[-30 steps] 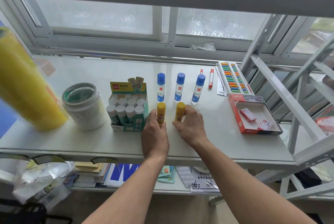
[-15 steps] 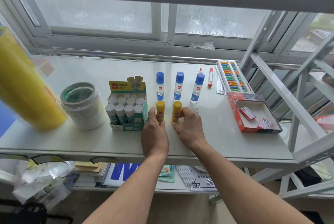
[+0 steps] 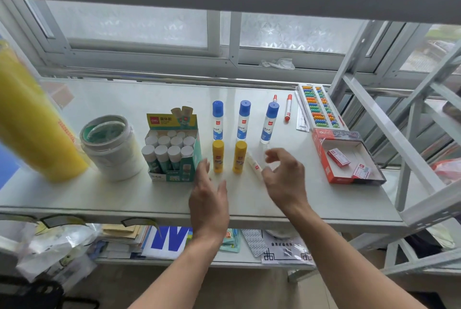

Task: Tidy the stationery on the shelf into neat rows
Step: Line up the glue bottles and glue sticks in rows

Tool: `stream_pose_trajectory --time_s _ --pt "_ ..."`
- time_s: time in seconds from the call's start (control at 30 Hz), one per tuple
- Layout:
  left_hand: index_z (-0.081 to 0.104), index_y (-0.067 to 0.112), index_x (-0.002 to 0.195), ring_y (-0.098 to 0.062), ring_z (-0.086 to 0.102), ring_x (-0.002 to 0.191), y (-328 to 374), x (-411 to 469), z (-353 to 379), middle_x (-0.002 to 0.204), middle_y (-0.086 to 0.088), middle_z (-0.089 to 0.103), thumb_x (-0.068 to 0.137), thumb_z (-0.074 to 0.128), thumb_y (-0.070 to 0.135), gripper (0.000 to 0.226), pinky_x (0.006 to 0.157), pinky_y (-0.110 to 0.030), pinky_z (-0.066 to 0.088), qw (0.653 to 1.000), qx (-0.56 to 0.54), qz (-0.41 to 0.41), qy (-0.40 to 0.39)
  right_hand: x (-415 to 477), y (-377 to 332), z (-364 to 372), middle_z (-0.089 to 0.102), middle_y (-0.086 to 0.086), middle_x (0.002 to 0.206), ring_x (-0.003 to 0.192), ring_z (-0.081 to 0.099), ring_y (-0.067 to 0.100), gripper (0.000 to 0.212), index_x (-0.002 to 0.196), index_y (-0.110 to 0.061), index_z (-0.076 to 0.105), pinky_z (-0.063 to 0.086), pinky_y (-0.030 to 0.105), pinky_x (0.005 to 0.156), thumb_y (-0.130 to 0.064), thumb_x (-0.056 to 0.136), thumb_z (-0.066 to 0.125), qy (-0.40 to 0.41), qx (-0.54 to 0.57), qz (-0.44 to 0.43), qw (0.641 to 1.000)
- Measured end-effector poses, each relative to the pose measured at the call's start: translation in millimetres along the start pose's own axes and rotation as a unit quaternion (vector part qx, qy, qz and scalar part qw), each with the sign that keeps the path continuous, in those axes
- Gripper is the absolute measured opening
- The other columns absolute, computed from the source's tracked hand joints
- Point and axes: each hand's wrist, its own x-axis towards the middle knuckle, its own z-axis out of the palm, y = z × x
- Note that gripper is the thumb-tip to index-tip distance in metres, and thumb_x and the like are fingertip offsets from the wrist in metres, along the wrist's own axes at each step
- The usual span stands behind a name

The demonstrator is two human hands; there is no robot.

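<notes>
Two yellow glue sticks (image 3: pixel 218 156) (image 3: pixel 239 157) stand upright side by side on the white shelf (image 3: pixel 149 196), in front of three blue-capped glue bottles (image 3: pixel 217 120) (image 3: pixel 243 120) (image 3: pixel 270 122) in a row. A small white tube (image 3: pixel 254 165) lies on the shelf just right of the yellow sticks. My left hand (image 3: pixel 208 199) hovers open below the left yellow stick, touching nothing. My right hand (image 3: pixel 284 176) is open with curled fingers, just right of the white tube, holding nothing.
A green box of white-capped glue sticks (image 3: pixel 172 151) stands left of the yellow sticks, then a stack of tape rolls (image 3: pixel 109 146) and a big yellow roll (image 3: pixel 32 119). A red marker (image 3: pixel 288 107), an abacus (image 3: pixel 318 107) and a red open box (image 3: pixel 346 159) lie right.
Both hands let go of the yellow glue sticks and drew back toward me. The sticks stay standing. The white tube beside them has come into view.
</notes>
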Motion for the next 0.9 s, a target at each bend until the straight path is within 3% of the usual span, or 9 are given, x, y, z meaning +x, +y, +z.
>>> stream_pose_trajectory --time_s 0.1,0.23,0.37,0.47,0.57,0.63,0.73,0.8,0.9 --pt "0.052 0.013 0.122 -0.017 0.06 0.098 14 -26 0 0.112 -0.002 0.058 0.087 0.07 0.009 0.04 0.086 -0.035 0.057 0.997 0.001 0.069 0.021 23 9 -10 0.07 0.008 0.111 0.089 0.061 0.016 0.031 0.12 -0.012 0.067 0.054 0.034 0.087 -0.02 0.09 0.072 -0.008 -0.051 0.053 0.997" --pt "0.057 0.018 0.131 -0.024 0.065 0.096 46 -23 29 0.117 -0.006 0.06 0.092 0.06 0.01 0.04 0.082 -0.034 0.056 0.984 0.082 0.128 -0.091 38 5 -1 0.071 0.007 0.109 0.098 0.067 0.026 0.04 0.115 -0.013 0.064 0.051 0.036 0.084 -0.043 0.089 0.07 -0.085 -0.086 0.099 0.988" --pt "0.037 0.029 0.145 -0.03 0.059 0.099 63 -12 49 0.125 -0.01 0.049 0.098 0.045 0.019 0.049 0.083 -0.037 0.051 0.957 0.208 0.089 -0.18 40 5 -8 0.072 0.013 0.104 0.098 0.067 0.032 0.033 0.102 -0.009 0.069 0.048 0.034 0.08 -0.04 0.091 0.066 -0.119 -0.128 0.112 0.978" --pt "0.041 0.026 0.137 -0.03 0.059 0.098 63 -14 55 0.123 -0.014 0.048 0.099 0.041 0.021 0.038 0.08 -0.037 0.051 0.945 0.245 0.079 -0.204 36 14 -25 0.069 0.009 0.09 0.083 0.062 0.03 0.032 0.093 -0.009 0.072 0.04 0.028 0.071 -0.04 0.091 0.066 -0.131 -0.139 0.123 0.974" --pt "0.044 0.024 0.132 -0.03 0.06 0.095 62 -14 61 0.119 -0.015 0.048 0.098 0.044 0.022 0.034 0.077 -0.037 0.052 0.941 0.262 0.09 -0.194 32 28 -35 0.072 0.01 0.086 0.084 0.066 0.032 0.039 0.082 -0.009 0.072 0.047 0.034 0.071 -0.046 0.091 0.062 -0.128 -0.136 0.114 0.976" --pt "0.046 0.024 0.132 -0.029 0.061 0.092 61 -12 65 0.115 -0.013 0.049 0.098 0.047 0.022 0.034 0.075 -0.037 0.053 0.941 0.265 0.1 -0.186 30 38 -40 0.073 0.01 0.079 0.079 0.068 0.031 0.045 0.076 -0.009 0.072 0.052 0.039 0.072 -0.048 0.093 0.06 -0.122 -0.101 0.116 0.981" --pt "0.052 0.025 0.126 -0.026 0.063 0.079 59 -12 67 0.101 -0.009 0.054 0.094 0.058 0.014 0.034 0.066 -0.035 0.054 0.949 0.251 0.115 -0.154 30 48 -45 0.073 0.01 0.081 0.07 0.066 0.023 0.033 0.083 -0.008 0.074 0.054 0.042 0.066 -0.038 0.094 0.063 -0.133 0.082 0.174 0.972" --pt "0.053 0.021 0.111 -0.024 0.061 0.072 58 -16 66 0.092 -0.007 0.057 0.092 0.063 0.01 0.025 0.06 -0.033 0.053 0.957 0.226 0.118 -0.138 26 53 -48 0.071 0.012 0.087 0.067 0.062 0.018 0.022 0.092 -0.008 0.072 0.052 0.035 0.058 -0.028 0.096 0.063 -0.142 0.188 0.206 0.95" --pt "0.048 0.019 0.103 -0.022 0.059 0.071 63 -22 64 0.088 -0.004 0.059 0.095 0.059 0.016 0.014 0.06 -0.035 0.054 0.98 0.123 0.102 -0.117 21 56 -54 0.07 0.014 0.094 0.071 0.062 0.018 0.019 0.102 -0.007 0.068 0.054 0.029 0.059 -0.024 0.099 0.062 -0.144 0.244 0.202 0.938"
